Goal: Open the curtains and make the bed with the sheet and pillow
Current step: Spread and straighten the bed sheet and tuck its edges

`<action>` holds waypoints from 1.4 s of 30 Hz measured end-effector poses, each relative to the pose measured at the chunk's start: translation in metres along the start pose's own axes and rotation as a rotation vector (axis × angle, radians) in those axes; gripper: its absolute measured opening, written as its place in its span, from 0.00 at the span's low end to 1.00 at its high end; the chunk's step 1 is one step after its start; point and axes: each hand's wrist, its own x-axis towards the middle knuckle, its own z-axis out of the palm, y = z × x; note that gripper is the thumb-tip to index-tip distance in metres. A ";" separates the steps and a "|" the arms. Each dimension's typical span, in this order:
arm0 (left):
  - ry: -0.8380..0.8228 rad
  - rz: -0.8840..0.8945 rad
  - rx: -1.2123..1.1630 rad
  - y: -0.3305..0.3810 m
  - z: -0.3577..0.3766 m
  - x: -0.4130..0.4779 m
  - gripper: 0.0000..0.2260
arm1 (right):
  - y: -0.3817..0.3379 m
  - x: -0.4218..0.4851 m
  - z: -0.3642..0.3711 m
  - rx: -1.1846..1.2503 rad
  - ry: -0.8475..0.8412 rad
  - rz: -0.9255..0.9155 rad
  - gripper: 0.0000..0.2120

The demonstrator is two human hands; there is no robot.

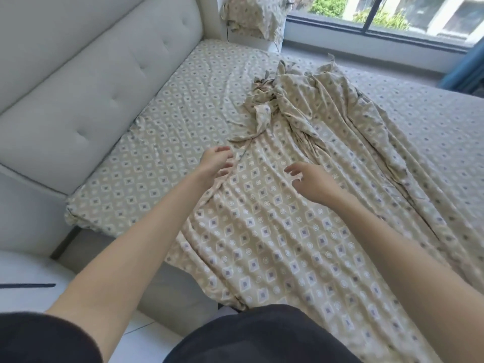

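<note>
A loose beige sheet (275, 231) with a diamond print lies rumpled along the bed, bunched into a knot of folds at its far end. The mattress (157, 132) under it wears a fitted cover in the same print. My left hand (216, 161) hovers over the sheet's left edge, fingers spread and holding nothing. My right hand (309, 182) hovers just above the middle of the sheet, fingers curled apart and empty. A pillow (254, 14) in matching fabric rests at the far corner by the window. A blue curtain (466, 69) hangs drawn aside at the right edge.
A pale padded headboard (91, 82) runs along the left side of the bed. A wide window (392, 19) with a dark frame sits beyond the bed. White floor tiles (28, 279) show at lower left beside the bed base.
</note>
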 end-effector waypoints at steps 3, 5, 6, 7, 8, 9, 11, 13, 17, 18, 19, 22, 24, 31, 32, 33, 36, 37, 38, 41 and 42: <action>-0.021 0.010 0.016 0.002 -0.018 0.013 0.12 | -0.023 0.005 0.008 0.054 -0.006 0.026 0.20; -0.027 0.032 0.026 -0.001 -0.027 0.018 0.10 | -0.036 0.010 0.016 0.062 -0.006 0.016 0.19; -0.022 0.041 0.021 -0.002 -0.031 0.019 0.10 | -0.042 0.011 0.020 0.064 -0.006 0.008 0.19; -0.010 0.041 0.010 -0.006 -0.036 0.021 0.11 | -0.048 0.013 0.025 0.064 -0.014 -0.001 0.19; 0.004 0.038 0.004 -0.009 -0.041 0.023 0.12 | -0.053 0.015 0.030 0.067 -0.030 -0.006 0.20; 0.019 0.032 0.012 -0.013 -0.045 0.025 0.12 | -0.056 0.017 0.036 0.073 -0.047 -0.010 0.19; 0.046 0.046 0.057 -0.018 -0.057 0.034 0.12 | -0.063 0.023 0.045 0.079 -0.073 -0.010 0.19; 0.045 0.063 0.125 -0.020 -0.071 0.050 0.13 | -0.073 0.031 0.054 0.087 -0.083 0.006 0.19; -0.022 0.050 0.270 -0.031 -0.098 0.087 0.15 | -0.091 0.049 0.084 0.094 -0.149 0.057 0.18; -0.051 0.053 0.312 -0.032 -0.106 0.100 0.15 | -0.097 0.059 0.093 0.089 -0.155 0.080 0.18; -0.080 0.058 0.354 -0.034 -0.113 0.114 0.16 | -0.103 0.070 0.102 0.079 -0.156 0.102 0.18; -0.195 0.078 0.509 -0.041 -0.134 0.157 0.17 | -0.122 0.105 0.133 0.095 -0.161 0.206 0.19; -0.293 0.087 0.622 -0.045 -0.147 0.179 0.18 | -0.135 0.119 0.151 0.131 -0.168 0.296 0.19; -0.612 0.168 0.962 -0.067 -0.186 0.232 0.22 | -0.183 0.118 0.234 0.310 -0.188 0.569 0.19; -0.642 0.198 1.019 -0.069 -0.190 0.234 0.24 | -0.187 0.113 0.246 0.341 -0.181 0.591 0.18; -0.675 0.224 1.088 -0.072 -0.192 0.236 0.26 | -0.191 0.108 0.255 0.360 -0.180 0.614 0.18; -0.765 0.302 1.270 -0.085 -0.195 0.239 0.28 | -0.200 0.096 0.283 0.400 -0.179 0.694 0.19; -0.771 0.334 1.331 -0.087 -0.196 0.239 0.28 | -0.201 0.093 0.291 0.402 -0.174 0.715 0.20; -0.786 0.388 1.414 -0.091 -0.195 0.241 0.30 | -0.201 0.092 0.298 0.414 -0.164 0.730 0.20; -0.883 0.580 1.647 -0.104 -0.196 0.243 0.33 | -0.202 0.092 0.321 0.430 -0.178 0.748 0.20; -0.920 0.614 1.691 -0.112 -0.195 0.246 0.33 | -0.203 0.094 0.332 0.437 -0.180 0.768 0.21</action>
